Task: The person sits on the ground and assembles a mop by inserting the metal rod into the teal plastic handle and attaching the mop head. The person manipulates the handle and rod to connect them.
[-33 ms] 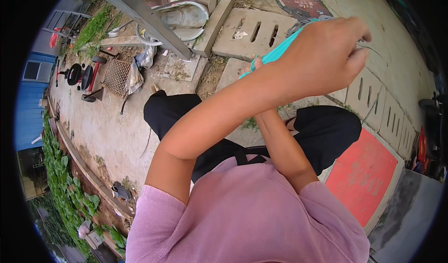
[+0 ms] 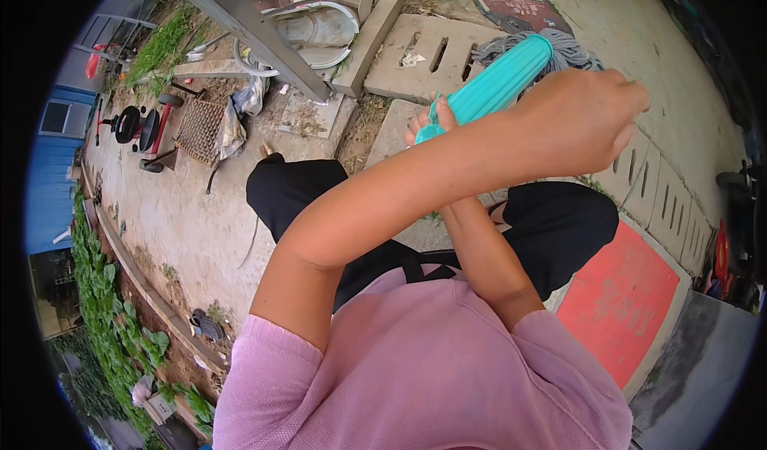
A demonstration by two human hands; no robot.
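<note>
My left arm crosses over my right, so my left hand (image 2: pixel 579 121) is out on the right side. Its fingers are curled closed, and what is in them, if anything, is hidden. Below and left of it, my right hand (image 2: pixel 442 114) grips the narrow end of a teal ribbed plastic mop wringer sleeve (image 2: pixel 499 79). The sleeve slants up to the right, its wider rounded end away from me. Grey rope-like mop strands (image 2: pixel 569 48) lie behind and around that wider end. My left forearm covers part of my right wrist.
Slotted concrete slabs (image 2: pixel 411 51) lie ahead, beside a grey metal post (image 2: pixel 248 39). A red-framed wheeled cart (image 2: pixel 160 130) and a woven seat (image 2: pixel 200 130) stand left. A red mat (image 2: pixel 619 302) lies right, a dark shoe (image 2: pixel 208 326) lower left.
My left hand has lowered slightly and its fingers have closed more. The teal sleeve and grey strands, mostly covered before, now show.
</note>
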